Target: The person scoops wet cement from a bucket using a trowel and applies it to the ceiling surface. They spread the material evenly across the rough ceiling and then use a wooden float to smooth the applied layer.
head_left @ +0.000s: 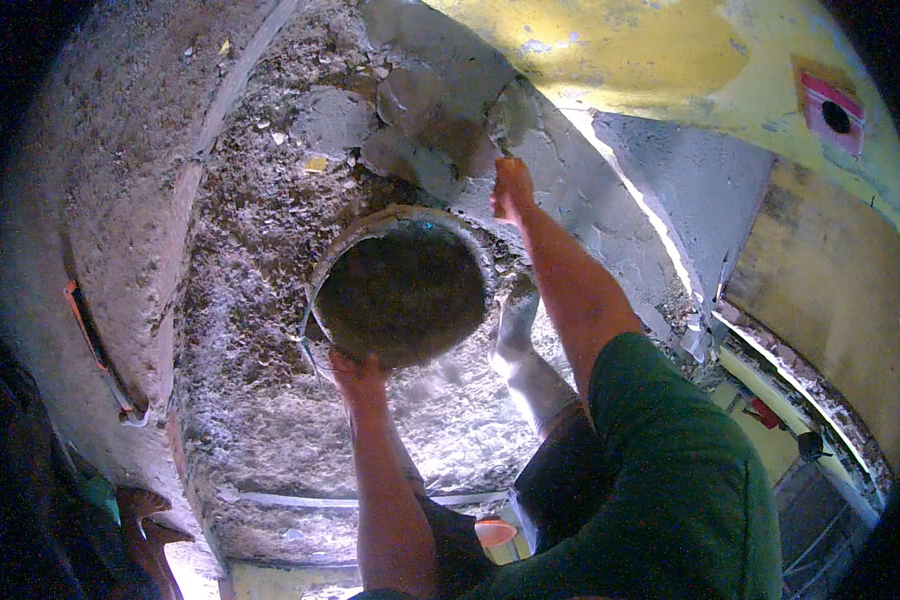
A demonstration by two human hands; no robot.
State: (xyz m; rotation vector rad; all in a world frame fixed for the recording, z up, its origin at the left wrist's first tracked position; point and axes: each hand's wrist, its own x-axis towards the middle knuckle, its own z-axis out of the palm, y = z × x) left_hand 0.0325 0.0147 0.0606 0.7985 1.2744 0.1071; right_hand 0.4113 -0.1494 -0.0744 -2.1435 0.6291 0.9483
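Observation:
My left hand (358,376) is closed on the near left edge of a round bucket (395,216). The bucket's inside looks dark, and what it holds is hard to make out. A thin wire handle (310,315) hangs at its left side. Beyond the bucket, my right hand (513,190) is closed in a fist around the handle of what looks like a trowel (503,140). Its blade blends into the grey mortar and is hard to see. Smooth, partly damp mortar (430,140) covers the surface in front of that hand, beside rough, crumbly ground (240,260).
A yellow wall (630,50) with a pink-edged round hole (832,112) rises at the far right. Below it stands a brown board (820,300). An orange-and-black long tool (88,325) lies at left. A pale strip (360,502) crosses near my legs, by an orange object (495,532).

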